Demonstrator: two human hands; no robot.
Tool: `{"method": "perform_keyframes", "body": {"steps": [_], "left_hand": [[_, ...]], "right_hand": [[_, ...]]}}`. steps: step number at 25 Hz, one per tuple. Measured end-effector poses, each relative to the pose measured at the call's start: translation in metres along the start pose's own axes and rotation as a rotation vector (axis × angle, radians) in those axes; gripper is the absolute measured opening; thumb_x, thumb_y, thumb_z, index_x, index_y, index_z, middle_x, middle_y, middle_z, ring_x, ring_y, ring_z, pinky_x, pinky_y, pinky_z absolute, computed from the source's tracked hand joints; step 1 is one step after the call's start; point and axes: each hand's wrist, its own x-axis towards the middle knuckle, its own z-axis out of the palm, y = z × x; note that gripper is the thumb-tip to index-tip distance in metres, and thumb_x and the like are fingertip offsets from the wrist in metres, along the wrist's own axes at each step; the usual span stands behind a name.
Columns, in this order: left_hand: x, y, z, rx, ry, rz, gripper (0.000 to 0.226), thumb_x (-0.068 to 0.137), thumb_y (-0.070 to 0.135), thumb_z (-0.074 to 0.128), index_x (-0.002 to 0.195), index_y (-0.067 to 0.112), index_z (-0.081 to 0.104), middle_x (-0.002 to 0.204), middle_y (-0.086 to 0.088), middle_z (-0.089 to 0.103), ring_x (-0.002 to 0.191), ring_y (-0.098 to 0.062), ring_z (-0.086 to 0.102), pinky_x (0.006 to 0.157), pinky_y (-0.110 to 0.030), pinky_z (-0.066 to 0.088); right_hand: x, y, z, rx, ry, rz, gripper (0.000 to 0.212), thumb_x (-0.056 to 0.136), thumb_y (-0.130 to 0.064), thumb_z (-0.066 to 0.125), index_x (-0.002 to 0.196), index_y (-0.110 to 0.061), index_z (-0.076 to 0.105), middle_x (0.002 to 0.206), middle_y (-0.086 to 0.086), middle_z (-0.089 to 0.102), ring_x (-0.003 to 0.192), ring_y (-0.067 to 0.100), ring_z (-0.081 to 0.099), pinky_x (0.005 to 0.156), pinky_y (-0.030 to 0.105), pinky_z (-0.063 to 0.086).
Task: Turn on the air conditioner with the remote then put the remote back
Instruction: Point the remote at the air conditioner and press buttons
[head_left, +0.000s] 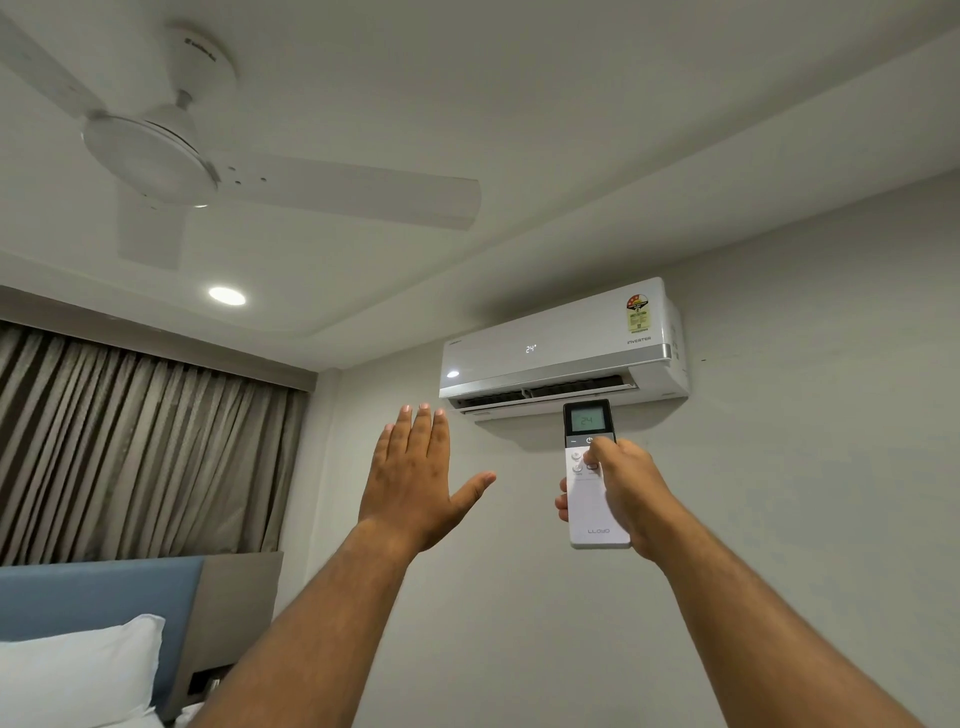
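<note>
A white air conditioner (563, 348) hangs high on the wall. Its front shows "24" and its lower flap is open. My right hand (626, 493) is raised below it, wrapped around a white remote (589, 506) that stands upright and points at the unit. The remote's small screen also reads 24, and my thumb rests by the power button just under that screen. My left hand (415, 478) is held up flat to the left of the remote, fingers straight and together, thumb spread, holding nothing.
A white ceiling fan (171, 156) hangs at the upper left, with a lit ceiling spot (227, 295) below it. Grey-brown curtains (130, 447) cover the left wall. A blue and grey headboard (156, 613) and a white pillow (78, 670) sit at the bottom left.
</note>
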Motion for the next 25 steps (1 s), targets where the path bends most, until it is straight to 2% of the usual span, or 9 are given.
{"method": "perform_keyframes", "body": {"steps": [5,10,14,17,25], "left_hand": [[-0.0005,-0.0007,0.0012,0.002,-0.002,0.001,0.105,0.073,0.082,-0.002,0.151,0.011,-0.004,0.162,-0.011,-0.002,0.148,-0.028,-0.01,0.115,-0.039,-0.009],[0.0025,-0.0022,-0.0002,0.017,0.0,0.009,0.105,0.073,0.082,-0.004,0.151,0.011,-0.006,0.162,-0.011,-0.004,0.148,-0.028,-0.011,0.114,-0.039,-0.01],[0.0018,-0.0034,-0.0012,0.021,0.001,0.005,0.105,0.073,0.081,-0.003,0.151,0.011,-0.005,0.162,-0.012,-0.003,0.148,-0.028,-0.01,0.114,-0.039,-0.011],[0.0013,-0.0041,-0.0021,0.029,0.005,0.008,0.106,0.072,0.082,-0.004,0.151,0.011,-0.005,0.162,-0.012,-0.003,0.148,-0.028,-0.01,0.114,-0.039,-0.011],[0.0035,-0.0034,-0.0017,0.023,0.009,0.021,0.109,0.07,0.085,-0.003,0.15,0.011,-0.005,0.162,-0.012,-0.002,0.148,-0.028,-0.01,0.113,-0.038,-0.012]], "right_hand": [[0.0021,-0.0038,0.0009,0.054,-0.009,-0.014,0.022,0.084,-0.013,0.046,0.104,-0.004,0.048,0.079,0.026,0.065,0.054,0.036,0.069,0.061,0.049,0.061],[0.0034,-0.0008,0.0002,0.113,-0.003,0.002,0.03,0.081,-0.012,0.046,0.109,-0.001,0.05,0.075,0.025,0.066,0.056,0.037,0.069,0.059,0.046,0.061],[0.0042,0.0036,-0.0001,0.124,0.008,0.008,0.029,0.081,-0.012,0.047,0.108,-0.002,0.051,0.069,0.023,0.068,0.054,0.036,0.07,0.054,0.043,0.06],[0.0063,0.0043,0.0005,0.132,0.011,0.009,0.03,0.078,-0.013,0.048,0.106,-0.003,0.052,0.063,0.02,0.069,0.055,0.038,0.069,0.057,0.046,0.06],[0.0075,0.005,-0.0018,0.13,0.011,0.009,0.033,0.079,-0.014,0.047,0.109,-0.002,0.051,0.073,0.024,0.068,0.057,0.038,0.07,0.057,0.046,0.06]]}}
